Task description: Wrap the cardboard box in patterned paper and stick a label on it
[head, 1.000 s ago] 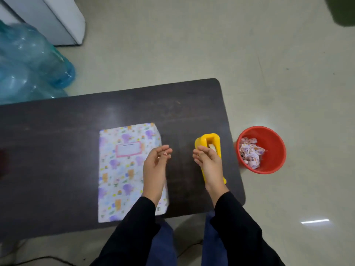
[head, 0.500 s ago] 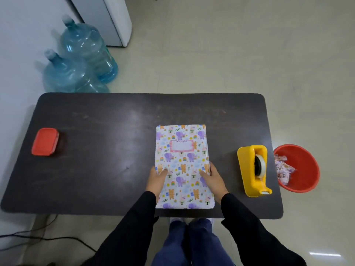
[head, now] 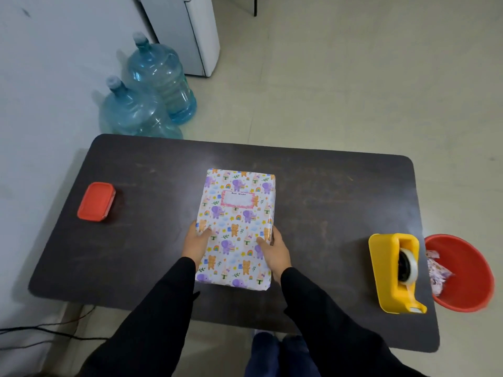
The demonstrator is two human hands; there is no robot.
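Note:
The box [head: 237,221], wrapped in white paper printed with elephants, bears and rainbows, lies flat in the middle of the dark table [head: 326,202]. A pink-edged label [head: 238,199] sits on its top face near the far end. My left hand [head: 196,242] grips the box's left edge, thumb on top. My right hand [head: 273,250] grips the right edge the same way. Both hands hold the near half of the box.
A yellow tape dispenser [head: 393,270] stands near the table's right edge. A red bin [head: 468,273] with paper scraps is on the floor beside it. A red lidded container [head: 95,201] sits at the table's left. Two blue water jugs [head: 147,104] stand beyond the table.
A second ago both hands hovered free, the right by the dispenser. They then took the wrapped box by its sides. Since half a second ago the grip is the same and the view has widened.

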